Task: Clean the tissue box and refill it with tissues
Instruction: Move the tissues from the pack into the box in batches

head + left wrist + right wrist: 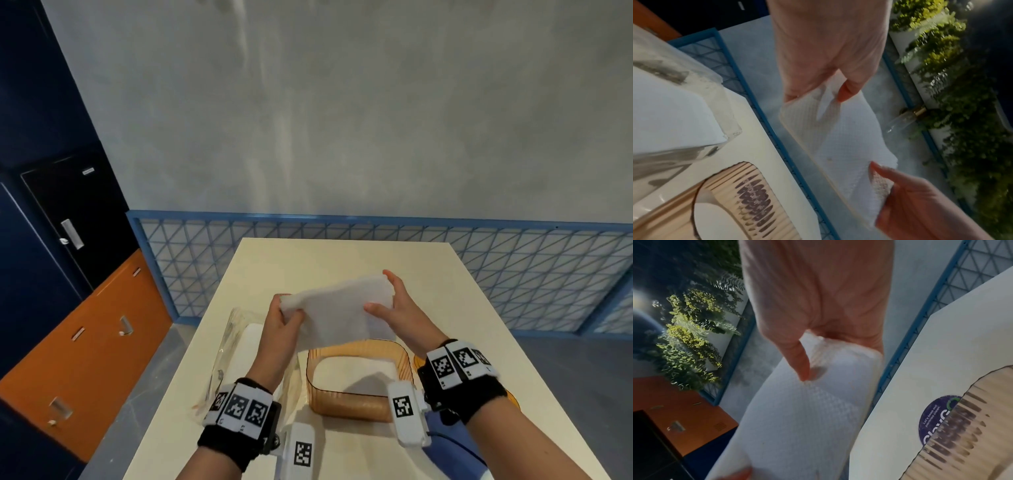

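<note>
white tissue stack [342,313] above the amber tissue box [356,383], ends pinched by left hand [282,320] and right hand [394,308]

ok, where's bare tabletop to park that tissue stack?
Free: the far half of the table, beyond both hands, and the right strip beside the amber tissue box. Crowded: near left, where the clear plastic wrapper lies beside the box. Left hand and right hand hold the tissue stack above the box.

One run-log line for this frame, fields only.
phase: refill | left hand: holds tissue stack | right hand: holds other end | stack: above tissue box | box: open, on table
</note>
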A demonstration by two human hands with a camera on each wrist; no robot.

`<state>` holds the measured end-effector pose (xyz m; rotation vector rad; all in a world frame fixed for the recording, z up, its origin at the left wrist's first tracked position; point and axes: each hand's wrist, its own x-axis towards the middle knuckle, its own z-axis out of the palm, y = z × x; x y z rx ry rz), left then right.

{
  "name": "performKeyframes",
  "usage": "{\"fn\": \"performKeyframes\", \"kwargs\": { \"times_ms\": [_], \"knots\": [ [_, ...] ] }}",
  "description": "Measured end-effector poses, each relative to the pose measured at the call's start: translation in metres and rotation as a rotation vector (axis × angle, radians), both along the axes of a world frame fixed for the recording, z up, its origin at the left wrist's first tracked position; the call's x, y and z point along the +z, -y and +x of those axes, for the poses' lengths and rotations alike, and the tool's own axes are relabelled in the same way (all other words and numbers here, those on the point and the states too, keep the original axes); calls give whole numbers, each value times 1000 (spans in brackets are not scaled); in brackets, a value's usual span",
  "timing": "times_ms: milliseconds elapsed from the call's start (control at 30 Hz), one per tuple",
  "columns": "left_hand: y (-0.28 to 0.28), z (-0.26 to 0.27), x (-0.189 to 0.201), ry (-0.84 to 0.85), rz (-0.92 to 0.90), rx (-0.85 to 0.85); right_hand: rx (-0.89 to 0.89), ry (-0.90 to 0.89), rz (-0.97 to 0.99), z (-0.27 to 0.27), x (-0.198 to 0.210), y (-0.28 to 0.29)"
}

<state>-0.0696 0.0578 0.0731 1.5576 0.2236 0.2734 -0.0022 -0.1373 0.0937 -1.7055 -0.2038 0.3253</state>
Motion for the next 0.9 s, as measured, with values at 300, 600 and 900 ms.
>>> {"fn": "performKeyframes", "kwargs": {
  "times_ms": [300,600,900],
  "knots": [
    [15,4,1,48,175,-108,57,-165,110,0,-31,24],
    [25,27,-44,-237,344,-15,-153,-228,-233,6,-55,30],
    [44,45,-90,-378,1038,-272,-69,-22,-929,1,-84,9]
  ]
}}
